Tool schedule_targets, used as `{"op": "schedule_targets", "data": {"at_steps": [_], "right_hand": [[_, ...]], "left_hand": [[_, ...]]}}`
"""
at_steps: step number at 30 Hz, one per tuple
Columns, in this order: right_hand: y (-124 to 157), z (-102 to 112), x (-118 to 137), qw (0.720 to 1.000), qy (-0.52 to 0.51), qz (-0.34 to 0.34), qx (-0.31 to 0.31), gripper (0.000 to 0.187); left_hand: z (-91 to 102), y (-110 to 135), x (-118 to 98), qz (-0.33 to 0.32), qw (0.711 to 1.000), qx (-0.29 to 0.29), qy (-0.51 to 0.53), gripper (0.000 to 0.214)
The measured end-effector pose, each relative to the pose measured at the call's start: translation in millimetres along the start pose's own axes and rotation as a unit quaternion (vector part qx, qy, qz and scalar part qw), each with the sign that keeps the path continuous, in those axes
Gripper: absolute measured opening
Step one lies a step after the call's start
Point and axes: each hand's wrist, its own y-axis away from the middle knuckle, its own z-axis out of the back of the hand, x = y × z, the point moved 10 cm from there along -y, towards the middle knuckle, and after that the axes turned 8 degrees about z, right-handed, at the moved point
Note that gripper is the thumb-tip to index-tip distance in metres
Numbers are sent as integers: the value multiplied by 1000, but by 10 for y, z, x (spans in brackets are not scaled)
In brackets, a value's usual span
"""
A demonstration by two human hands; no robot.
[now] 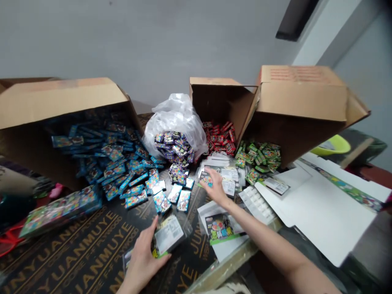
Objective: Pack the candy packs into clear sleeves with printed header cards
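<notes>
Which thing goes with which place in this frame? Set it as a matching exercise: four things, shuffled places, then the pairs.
Things
1. Left hand
2. Right hand
3. Purple packets
4. Red packets

Places
A. Heaped at the mouth of the whitish plastic bag
B. At the flat, clear printed bags
C. In the cardboard box just right of the plastic bag
D. Around one end of the white-labelled pack, nearest the camera's lower edge

Pairs
1-D; 2-B; 3-A; 4-C
</notes>
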Motion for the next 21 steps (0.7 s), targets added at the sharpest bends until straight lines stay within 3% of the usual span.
{"op": "schedule_targets", "data": {"at_steps": [2, 4, 9, 14, 21], "right_hand": [[-373, 222, -487, 990, 132, -32, -26, 54], [-721, 379, -822, 973, 228, -20, -14, 52], [-1170, 661, -1241, 970, 244, 11, -14, 43], [-1180, 682, -1233, 975, 216, 40, -3, 30], [-708, 444, -734, 979, 181, 88, 16, 52]], "left_hand": [[-125, 46, 19, -32, 999, 7, -36, 86], [-211, 75, 59, -51, 996, 2, -67, 79], [-264, 74, 118, -96, 991, -22, -93, 78], [-238, 65, 117, -96, 990, -27, -96, 76], [-237, 68, 86, -67, 994, -11, -81, 70]]}}
